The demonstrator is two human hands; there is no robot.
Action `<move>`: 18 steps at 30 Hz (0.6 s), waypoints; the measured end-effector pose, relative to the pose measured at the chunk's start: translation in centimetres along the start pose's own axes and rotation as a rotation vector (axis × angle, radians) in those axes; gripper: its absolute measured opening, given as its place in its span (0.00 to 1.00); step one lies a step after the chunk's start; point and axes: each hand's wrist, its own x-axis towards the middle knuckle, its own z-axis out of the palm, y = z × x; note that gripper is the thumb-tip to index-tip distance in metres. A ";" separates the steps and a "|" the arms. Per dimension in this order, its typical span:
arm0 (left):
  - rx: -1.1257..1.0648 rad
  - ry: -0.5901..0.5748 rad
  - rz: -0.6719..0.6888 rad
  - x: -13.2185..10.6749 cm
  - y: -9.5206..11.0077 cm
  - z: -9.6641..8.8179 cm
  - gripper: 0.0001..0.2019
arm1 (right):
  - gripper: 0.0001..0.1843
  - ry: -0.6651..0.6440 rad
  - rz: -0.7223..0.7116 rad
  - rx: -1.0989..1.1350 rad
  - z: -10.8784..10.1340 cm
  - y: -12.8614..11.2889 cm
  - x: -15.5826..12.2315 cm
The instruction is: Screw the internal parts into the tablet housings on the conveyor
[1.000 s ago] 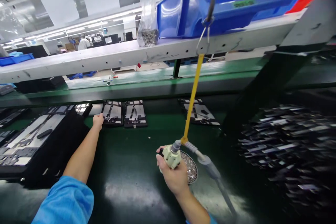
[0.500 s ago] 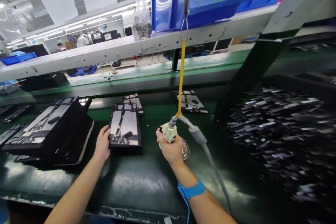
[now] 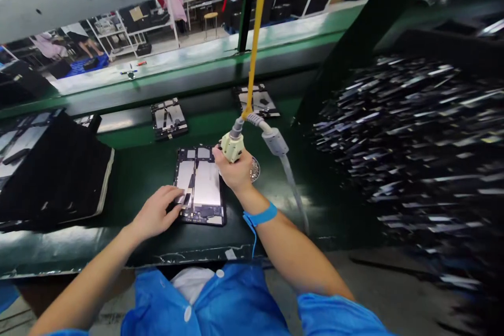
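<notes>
An opened tablet (image 3: 207,181), its pale battery and dark boards facing up, lies flat on the green bench. My left hand (image 3: 159,210) rests at its lower left side, fingertips touching the parts there, thumb and fingers apart. Wrapped in my right hand (image 3: 234,168) is an electric screwdriver (image 3: 232,147) with a cream body, held upright over the tablet's upper right edge. A yellow strap (image 3: 255,37) suspends it and a grey cable (image 3: 291,184) runs from it. My right hand hides its lower end. Behind that hand shows a round dish of small screws (image 3: 255,169).
A tall stack of tablets (image 3: 51,168) stands at the left. Two more tablets lie farther back, one at centre left (image 3: 169,118) and another behind the strap (image 3: 258,101). Many dark, thin pieces (image 3: 386,131) are piled at the right, beside a slanted post (image 3: 354,47).
The view has tilted down. The tablet, gripped by its left edge before, now lies nearer, and my left hand has moved onto its lower left. My right hand still holds the screwdriver, now closer to it.
</notes>
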 end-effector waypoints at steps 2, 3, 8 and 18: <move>0.361 -0.286 0.213 0.7 1.7 -0.8 0.18 | 0.11 -0.012 0.003 0.004 0.0 -0.2 -0.2; 0.488 -0.378 0.273 1.1 2.5 -0.9 0.18 | 0.11 -0.019 0.008 0.001 0.0 -0.2 -0.2; 0.743 -0.534 0.396 2.3 4.2 -0.7 0.15 | 0.11 -0.028 0.035 -0.010 0.0 -0.3 -0.3; 0.127 -0.243 0.304 -0.5 1.0 1.1 0.08 | 0.12 -0.025 0.039 -0.022 -0.1 -0.2 -0.2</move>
